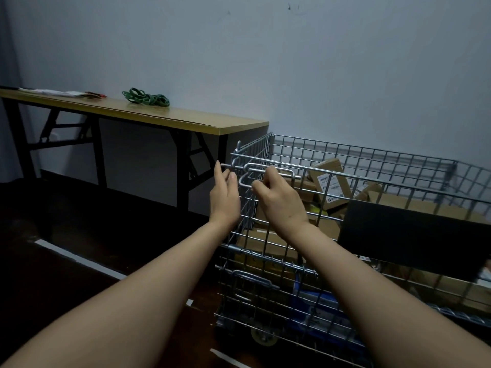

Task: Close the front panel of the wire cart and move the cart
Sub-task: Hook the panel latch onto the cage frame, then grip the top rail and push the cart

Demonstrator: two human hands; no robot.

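Observation:
A grey wire cart (372, 155) stands at the right, against the wall, filled with cardboard parcels (329, 181). Its front panel (265, 261) stands upright before me. At the panel's top left corner a metal sliding latch rod (292, 175) with a loop handle runs along the top wire. My right hand (279, 200) grips the loop handle of that latch. My left hand (224, 197) is at the cart's corner post, fingers pinching the rod's left end. A black board (411, 240) leans inside the front panel.
A wooden folding table (164, 116) with black legs stands left of the cart, almost touching its corner; green bands (146, 97) and papers (61, 92) lie on it. The floor is dark, with white tape strips (79, 258). A cart wheel (263, 337) shows below.

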